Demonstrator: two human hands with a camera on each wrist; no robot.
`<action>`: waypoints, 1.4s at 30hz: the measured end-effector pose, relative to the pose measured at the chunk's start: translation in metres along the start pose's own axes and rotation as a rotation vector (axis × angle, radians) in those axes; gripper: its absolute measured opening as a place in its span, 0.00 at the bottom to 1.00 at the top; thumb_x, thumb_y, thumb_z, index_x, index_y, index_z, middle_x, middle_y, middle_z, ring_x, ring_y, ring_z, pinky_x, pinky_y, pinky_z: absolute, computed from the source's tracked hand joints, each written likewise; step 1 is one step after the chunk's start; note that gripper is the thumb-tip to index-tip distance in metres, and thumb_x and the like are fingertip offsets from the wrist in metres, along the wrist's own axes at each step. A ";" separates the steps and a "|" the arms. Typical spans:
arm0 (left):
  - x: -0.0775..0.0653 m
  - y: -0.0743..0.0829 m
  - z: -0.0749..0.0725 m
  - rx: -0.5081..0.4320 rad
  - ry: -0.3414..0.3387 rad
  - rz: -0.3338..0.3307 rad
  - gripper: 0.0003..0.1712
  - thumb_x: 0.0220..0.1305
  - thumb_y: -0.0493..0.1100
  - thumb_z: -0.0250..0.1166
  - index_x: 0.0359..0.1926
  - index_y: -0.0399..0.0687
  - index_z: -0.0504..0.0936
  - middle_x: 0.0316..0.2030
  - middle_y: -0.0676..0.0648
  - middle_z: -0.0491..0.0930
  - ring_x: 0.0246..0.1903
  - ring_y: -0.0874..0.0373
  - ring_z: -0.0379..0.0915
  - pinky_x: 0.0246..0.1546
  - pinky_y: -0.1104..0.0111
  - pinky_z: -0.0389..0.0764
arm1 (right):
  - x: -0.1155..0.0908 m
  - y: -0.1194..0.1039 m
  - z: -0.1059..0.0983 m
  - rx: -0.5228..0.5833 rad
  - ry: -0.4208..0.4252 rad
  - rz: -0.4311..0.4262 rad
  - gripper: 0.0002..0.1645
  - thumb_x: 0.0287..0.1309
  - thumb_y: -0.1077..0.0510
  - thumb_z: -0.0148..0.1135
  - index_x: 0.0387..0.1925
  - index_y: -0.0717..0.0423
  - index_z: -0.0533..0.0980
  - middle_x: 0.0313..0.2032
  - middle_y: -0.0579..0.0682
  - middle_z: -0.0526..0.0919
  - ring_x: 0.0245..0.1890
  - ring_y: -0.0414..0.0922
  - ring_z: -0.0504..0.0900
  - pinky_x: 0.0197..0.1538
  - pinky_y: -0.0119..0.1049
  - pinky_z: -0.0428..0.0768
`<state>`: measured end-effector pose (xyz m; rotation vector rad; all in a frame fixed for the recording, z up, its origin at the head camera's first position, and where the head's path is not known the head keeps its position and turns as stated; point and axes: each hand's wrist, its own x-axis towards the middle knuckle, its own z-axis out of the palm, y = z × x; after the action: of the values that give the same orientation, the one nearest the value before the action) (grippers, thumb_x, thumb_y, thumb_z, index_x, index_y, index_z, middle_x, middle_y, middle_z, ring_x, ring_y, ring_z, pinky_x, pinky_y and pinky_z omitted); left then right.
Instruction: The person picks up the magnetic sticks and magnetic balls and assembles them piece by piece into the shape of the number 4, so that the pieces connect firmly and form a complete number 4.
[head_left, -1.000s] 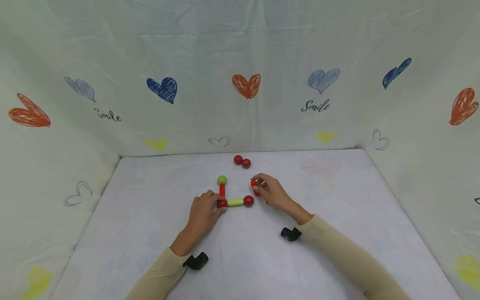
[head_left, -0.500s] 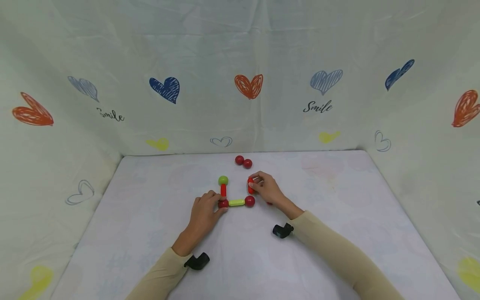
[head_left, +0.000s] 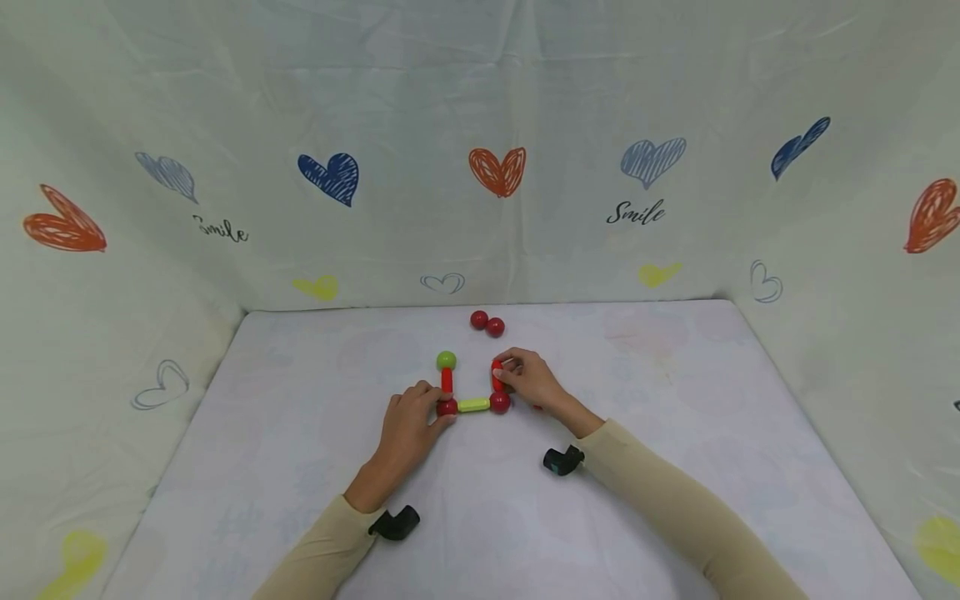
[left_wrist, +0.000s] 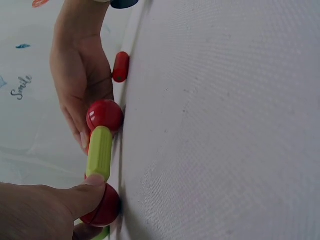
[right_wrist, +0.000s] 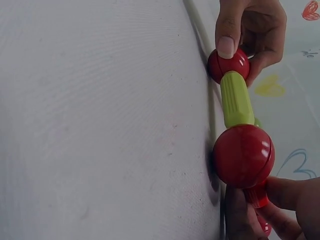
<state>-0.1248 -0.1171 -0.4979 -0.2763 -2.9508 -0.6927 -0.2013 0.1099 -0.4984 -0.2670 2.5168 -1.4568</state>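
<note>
Behind and beside the yellow-green rod (head_left: 473, 405), our room shows a heart-printed white backdrop (head_left: 405, 242); beneath it spreads our pale tabletop (head_left: 480, 517). At its left end, our left hand (head_left: 408, 423) grips the left-end red ball (head_left: 447, 407). At its right end, our right hand (head_left: 534, 382) pinches the held red rod (head_left: 497, 385) against the right-end red ball (head_left: 499, 402). We judge this a joining step, calling for straight alignment and gentle pressure. Beyond sit two loose red balls (head_left: 479, 319).

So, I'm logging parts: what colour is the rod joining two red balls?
The ribbed rod is yellow-green, seen best in the right wrist view.
</note>
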 end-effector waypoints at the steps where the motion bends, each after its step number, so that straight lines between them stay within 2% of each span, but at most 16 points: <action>1: 0.000 0.000 0.000 0.000 0.002 0.001 0.20 0.58 0.43 0.82 0.51 0.45 0.89 0.41 0.47 0.82 0.42 0.52 0.77 0.49 0.54 0.76 | 0.000 0.001 0.000 0.000 -0.006 -0.002 0.16 0.73 0.64 0.64 0.58 0.65 0.80 0.41 0.58 0.85 0.33 0.44 0.83 0.37 0.32 0.80; 13: -0.001 0.000 0.000 0.026 0.016 0.021 0.21 0.58 0.43 0.82 0.51 0.44 0.89 0.42 0.47 0.82 0.42 0.51 0.76 0.49 0.54 0.77 | -0.001 0.003 -0.001 -0.041 -0.047 0.006 0.19 0.74 0.63 0.63 0.62 0.65 0.80 0.43 0.57 0.84 0.35 0.44 0.84 0.38 0.34 0.81; 19: -0.002 0.001 0.003 0.031 0.087 0.074 0.23 0.55 0.41 0.84 0.52 0.44 0.89 0.47 0.44 0.79 0.48 0.48 0.74 0.52 0.51 0.77 | -0.001 0.003 -0.002 -0.054 -0.064 0.015 0.21 0.73 0.63 0.64 0.63 0.64 0.79 0.43 0.56 0.84 0.36 0.44 0.82 0.39 0.34 0.80; 23: -0.001 0.010 0.004 0.019 0.116 0.135 0.25 0.54 0.40 0.85 0.53 0.48 0.89 0.48 0.45 0.79 0.50 0.47 0.73 0.56 0.49 0.76 | -0.001 0.003 -0.004 -0.059 -0.074 0.000 0.21 0.72 0.62 0.64 0.63 0.65 0.79 0.44 0.57 0.85 0.35 0.43 0.84 0.39 0.34 0.81; 27: 0.004 0.026 0.006 0.040 0.072 0.197 0.23 0.57 0.43 0.83 0.54 0.50 0.88 0.48 0.47 0.80 0.51 0.48 0.73 0.58 0.50 0.75 | 0.000 0.001 -0.007 -0.031 -0.081 -0.001 0.21 0.72 0.63 0.64 0.62 0.66 0.78 0.44 0.58 0.86 0.35 0.44 0.88 0.39 0.34 0.84; 30: 0.008 0.036 0.010 0.055 0.032 0.213 0.24 0.60 0.46 0.81 0.56 0.51 0.87 0.49 0.48 0.81 0.52 0.49 0.74 0.58 0.51 0.75 | 0.002 0.000 -0.010 -0.013 -0.076 0.001 0.20 0.70 0.65 0.63 0.61 0.67 0.78 0.43 0.58 0.86 0.35 0.46 0.89 0.41 0.36 0.86; 35: 0.017 0.047 0.019 0.074 0.006 0.214 0.24 0.61 0.47 0.81 0.57 0.49 0.87 0.49 0.48 0.82 0.51 0.50 0.74 0.57 0.53 0.75 | 0.007 -0.003 -0.017 -0.034 -0.044 0.011 0.19 0.70 0.64 0.61 0.60 0.65 0.78 0.43 0.58 0.86 0.34 0.46 0.88 0.42 0.37 0.86; 42: 0.023 0.058 0.025 0.108 -0.023 0.177 0.23 0.62 0.50 0.80 0.55 0.49 0.88 0.48 0.47 0.83 0.49 0.50 0.75 0.56 0.54 0.77 | 0.020 -0.008 -0.028 -0.084 0.040 0.058 0.21 0.72 0.61 0.63 0.62 0.63 0.77 0.46 0.60 0.87 0.38 0.49 0.88 0.45 0.38 0.85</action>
<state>-0.1373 -0.0511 -0.4916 -0.5316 -2.9249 -0.5091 -0.2283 0.1238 -0.4795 -0.1794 2.5985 -1.3500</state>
